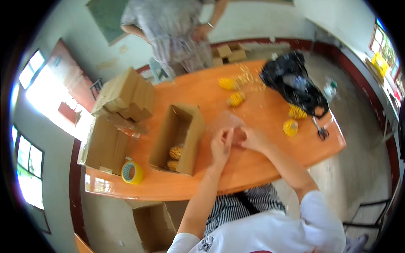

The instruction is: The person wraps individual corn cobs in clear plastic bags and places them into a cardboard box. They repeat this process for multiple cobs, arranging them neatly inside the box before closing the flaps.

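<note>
A clear plastic bag [227,121] spreads over the table in front of me, pinched at its near edge. My left hand [221,147] grips one side of that edge, and my right hand [255,139] has the other side. The fingers are slightly blurred. Left of my hands stands an open cardboard box [197,132] with yellow corn pieces [176,153] inside at its near end. Beyond the bag lie two more corn pieces, one a short chunk [236,99] and the other a cob [227,83] beside loose kernels [246,76].
At the left are stacked cardboard boxes [126,91] and a roll of yellow tape [133,172]. A black plastic bag [284,72], corn [290,127] and scissors [322,132] lie at the right. A person [174,31] stands across the table. An open carton [155,224] sits below.
</note>
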`<state>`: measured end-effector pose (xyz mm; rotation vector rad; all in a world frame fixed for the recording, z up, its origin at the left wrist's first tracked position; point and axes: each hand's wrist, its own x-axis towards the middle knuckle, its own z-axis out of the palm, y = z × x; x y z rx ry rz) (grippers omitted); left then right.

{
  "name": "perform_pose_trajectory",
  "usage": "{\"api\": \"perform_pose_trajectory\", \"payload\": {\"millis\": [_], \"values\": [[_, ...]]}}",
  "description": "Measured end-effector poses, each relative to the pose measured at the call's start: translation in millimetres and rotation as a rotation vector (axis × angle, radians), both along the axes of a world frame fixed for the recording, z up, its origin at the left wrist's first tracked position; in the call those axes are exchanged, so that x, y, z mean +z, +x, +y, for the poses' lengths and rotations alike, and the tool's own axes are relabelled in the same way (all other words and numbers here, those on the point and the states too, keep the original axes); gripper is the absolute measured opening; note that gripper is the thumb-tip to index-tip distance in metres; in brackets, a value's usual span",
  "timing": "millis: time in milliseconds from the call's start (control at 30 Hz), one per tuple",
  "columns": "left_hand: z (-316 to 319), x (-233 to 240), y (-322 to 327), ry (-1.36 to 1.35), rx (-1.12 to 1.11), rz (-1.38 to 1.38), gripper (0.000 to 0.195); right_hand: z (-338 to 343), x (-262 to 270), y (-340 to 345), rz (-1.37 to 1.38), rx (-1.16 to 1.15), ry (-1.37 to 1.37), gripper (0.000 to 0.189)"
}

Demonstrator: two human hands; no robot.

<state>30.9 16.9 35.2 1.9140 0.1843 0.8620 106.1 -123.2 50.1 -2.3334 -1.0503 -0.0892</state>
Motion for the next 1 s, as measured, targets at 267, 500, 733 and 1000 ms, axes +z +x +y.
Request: {"api": "perform_pose_trajectory", "payload": {"millis": [267,500,733,1000], "values": [[-3.6,-13.6,-36.0,-0.176,-0.093,0.097,0.019,-4.6,2.7,-38.1,0.189,0.011,-0.144,0.05],[-25.5,-11.9,-26.1,0.151,0.015,0.109,0.023,-22.8,-18.4,-31.7,0.129,-0.067,-0.134,0.051],[-2.2,-26.8,-33.9,-0.165,-0.072,0.208,0.014,-51.6,22.7,-30.2,0.113,-0.103,0.045,0.032],[-12.6,-18.6,-24.5,-0.099,-0.09,0.17,0.012,-190.3,67.8,60.6,0.07,-0.41,0.123,0.034]]}}
